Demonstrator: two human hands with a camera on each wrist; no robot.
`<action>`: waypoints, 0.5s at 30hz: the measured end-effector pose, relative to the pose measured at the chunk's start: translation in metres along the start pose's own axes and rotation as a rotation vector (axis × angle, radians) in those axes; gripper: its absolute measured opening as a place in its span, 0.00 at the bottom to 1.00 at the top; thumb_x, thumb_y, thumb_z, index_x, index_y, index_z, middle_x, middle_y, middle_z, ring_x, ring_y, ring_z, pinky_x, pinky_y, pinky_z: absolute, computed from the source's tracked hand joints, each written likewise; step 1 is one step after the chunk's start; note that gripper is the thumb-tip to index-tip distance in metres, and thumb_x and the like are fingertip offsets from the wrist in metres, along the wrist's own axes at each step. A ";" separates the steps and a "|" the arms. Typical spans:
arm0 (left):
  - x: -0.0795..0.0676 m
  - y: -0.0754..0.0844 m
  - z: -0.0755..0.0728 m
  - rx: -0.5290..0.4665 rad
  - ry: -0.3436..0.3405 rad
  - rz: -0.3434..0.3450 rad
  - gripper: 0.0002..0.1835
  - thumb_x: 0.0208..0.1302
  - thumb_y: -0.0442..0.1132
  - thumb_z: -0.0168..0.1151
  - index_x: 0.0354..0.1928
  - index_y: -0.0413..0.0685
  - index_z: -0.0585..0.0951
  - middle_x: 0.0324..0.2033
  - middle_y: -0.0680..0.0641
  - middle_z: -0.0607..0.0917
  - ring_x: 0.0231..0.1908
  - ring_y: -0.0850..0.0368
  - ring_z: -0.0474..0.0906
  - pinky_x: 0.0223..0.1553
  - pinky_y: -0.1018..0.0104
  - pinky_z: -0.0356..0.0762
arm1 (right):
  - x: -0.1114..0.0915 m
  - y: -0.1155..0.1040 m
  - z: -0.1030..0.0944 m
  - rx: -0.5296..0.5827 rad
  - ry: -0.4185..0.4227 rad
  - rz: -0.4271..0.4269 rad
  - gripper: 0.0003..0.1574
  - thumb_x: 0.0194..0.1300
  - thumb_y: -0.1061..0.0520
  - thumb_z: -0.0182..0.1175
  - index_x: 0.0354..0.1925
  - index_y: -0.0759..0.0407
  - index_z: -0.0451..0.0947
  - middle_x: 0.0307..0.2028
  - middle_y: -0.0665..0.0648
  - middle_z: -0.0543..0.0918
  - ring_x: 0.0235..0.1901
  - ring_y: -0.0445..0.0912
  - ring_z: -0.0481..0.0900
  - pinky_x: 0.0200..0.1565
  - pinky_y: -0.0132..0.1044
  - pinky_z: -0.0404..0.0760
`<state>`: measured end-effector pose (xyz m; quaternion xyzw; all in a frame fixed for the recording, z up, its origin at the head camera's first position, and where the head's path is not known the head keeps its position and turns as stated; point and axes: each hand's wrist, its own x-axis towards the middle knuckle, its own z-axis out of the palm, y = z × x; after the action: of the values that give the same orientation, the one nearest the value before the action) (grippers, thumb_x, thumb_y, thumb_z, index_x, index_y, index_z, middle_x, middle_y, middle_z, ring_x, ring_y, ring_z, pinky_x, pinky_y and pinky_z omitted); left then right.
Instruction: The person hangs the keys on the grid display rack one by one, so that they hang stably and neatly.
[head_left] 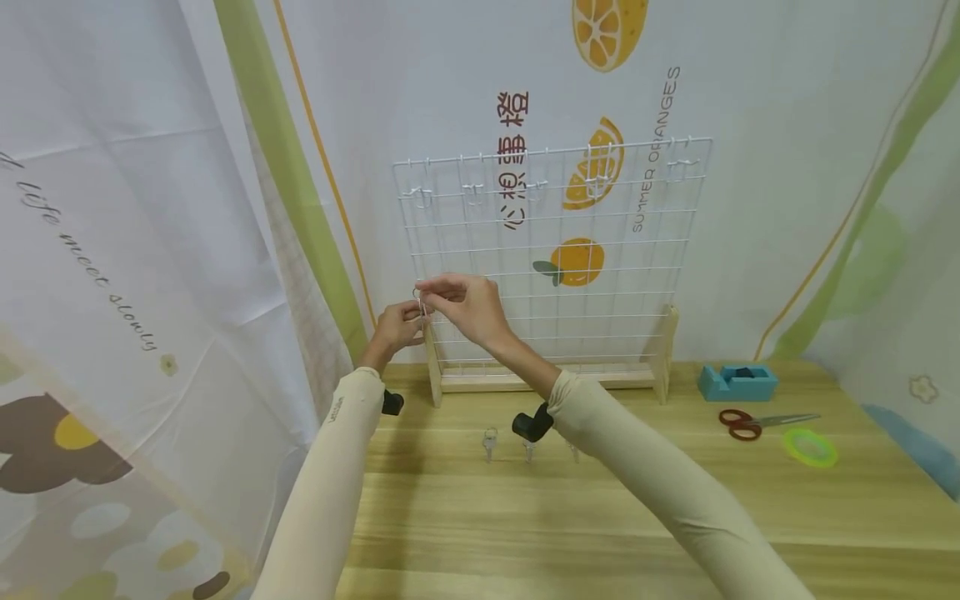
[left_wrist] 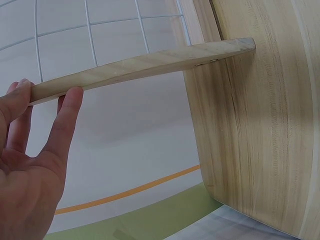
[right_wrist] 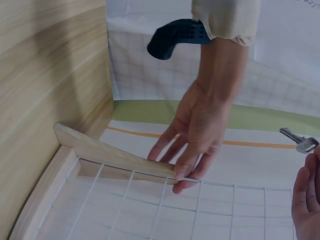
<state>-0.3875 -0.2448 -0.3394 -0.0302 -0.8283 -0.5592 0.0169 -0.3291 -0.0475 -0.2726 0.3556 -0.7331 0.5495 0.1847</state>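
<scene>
"Nearest, what does the left cream sleeve lead to?"

"Its left hand, thumb and fingers pinching the wooden upright near its upper end. Firm but gentle pressure should steady it."

"And the key?"

"Pinched in the right hand, near the left edge of the wire grid. Best held by its bow, leaving the blade unobstructed."

"How's the pose?"

"Right wrist bent, fingers pointing left, right forearm slanting up from lower right."
</scene>
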 end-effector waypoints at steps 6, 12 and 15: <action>0.000 -0.001 0.000 0.001 -0.004 0.005 0.18 0.79 0.32 0.56 0.65 0.32 0.77 0.67 0.39 0.79 0.65 0.40 0.77 0.58 0.49 0.84 | 0.015 -0.005 -0.006 0.006 0.045 -0.024 0.10 0.69 0.61 0.70 0.49 0.60 0.90 0.44 0.56 0.92 0.41 0.45 0.91 0.45 0.31 0.89; -0.001 0.000 0.000 0.004 -0.002 0.010 0.17 0.79 0.32 0.57 0.65 0.32 0.78 0.66 0.40 0.79 0.64 0.40 0.77 0.56 0.49 0.86 | 0.028 -0.013 -0.011 0.002 0.070 -0.030 0.11 0.70 0.59 0.70 0.50 0.59 0.90 0.44 0.55 0.92 0.41 0.43 0.91 0.46 0.32 0.88; -0.001 0.000 0.001 -0.001 -0.007 0.025 0.18 0.79 0.31 0.56 0.65 0.30 0.77 0.66 0.37 0.78 0.64 0.39 0.77 0.56 0.48 0.86 | 0.035 -0.017 -0.014 0.015 0.085 -0.040 0.12 0.70 0.59 0.70 0.50 0.59 0.90 0.45 0.56 0.92 0.42 0.43 0.91 0.46 0.32 0.88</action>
<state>-0.3861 -0.2440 -0.3394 -0.0426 -0.8275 -0.5594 0.0212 -0.3419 -0.0484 -0.2334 0.3479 -0.7133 0.5656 0.2241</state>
